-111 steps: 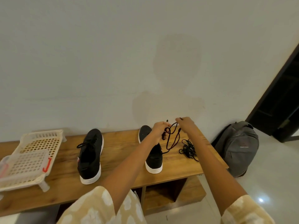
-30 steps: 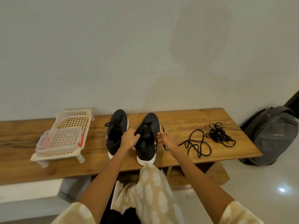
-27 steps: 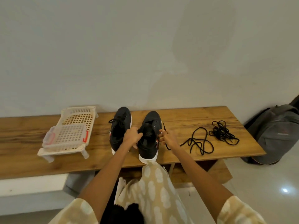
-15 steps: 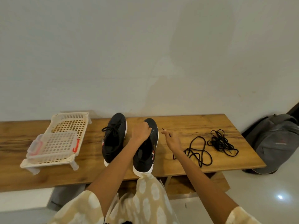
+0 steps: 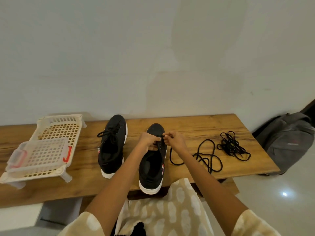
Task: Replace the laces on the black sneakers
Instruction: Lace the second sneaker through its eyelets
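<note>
On the wooden bench (image 5: 196,126) both hands meet over the unlaced sneaker (image 5: 152,160), near its toe. The right hand (image 5: 174,139) pinches the new lace (image 5: 207,156), which trails toward 3 o'clock; the left hand (image 5: 148,140) grips the eyelet edge. The lace looks soft and limp, so I think it is best held at its stiff tip.

backpack (image 5: 289,142) cut off, eyelets hidden by fingers (image 5: 157,139)
</note>
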A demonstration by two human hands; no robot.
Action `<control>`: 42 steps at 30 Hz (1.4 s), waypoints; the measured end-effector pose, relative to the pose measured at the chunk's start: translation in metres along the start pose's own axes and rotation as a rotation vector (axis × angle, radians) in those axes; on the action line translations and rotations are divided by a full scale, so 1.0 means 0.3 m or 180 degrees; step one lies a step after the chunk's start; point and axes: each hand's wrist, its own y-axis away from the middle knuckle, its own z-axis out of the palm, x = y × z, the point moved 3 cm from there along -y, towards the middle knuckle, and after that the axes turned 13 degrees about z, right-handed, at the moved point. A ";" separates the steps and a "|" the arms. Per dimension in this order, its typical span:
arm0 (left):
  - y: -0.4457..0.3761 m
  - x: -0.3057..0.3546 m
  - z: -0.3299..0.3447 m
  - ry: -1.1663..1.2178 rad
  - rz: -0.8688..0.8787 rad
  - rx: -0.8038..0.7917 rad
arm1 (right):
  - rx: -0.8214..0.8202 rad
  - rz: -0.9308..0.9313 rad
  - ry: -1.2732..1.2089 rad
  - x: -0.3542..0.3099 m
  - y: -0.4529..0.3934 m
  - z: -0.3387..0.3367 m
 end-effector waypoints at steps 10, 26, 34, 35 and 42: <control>0.055 0.016 0.008 0.0103 0.0143 -0.0227 | 0.0283 0.0007 0.0794 -0.034 -0.028 0.018; 0.034 -0.036 0.003 0.0092 0.0527 -0.0272 | 0.0408 -0.0400 0.1490 -0.017 0.009 -0.015; 0.028 -0.042 0.011 0.0028 0.0720 -0.0234 | 0.0510 -0.0679 0.2170 -0.063 0.017 -0.007; 0.026 -0.045 0.013 0.0005 0.0757 -0.0218 | 0.0530 -0.0664 0.2281 -0.067 0.014 -0.005; 0.006 -0.049 0.018 -0.0302 0.0846 -0.0222 | 0.0357 -0.0803 0.2291 -0.090 -0.004 0.011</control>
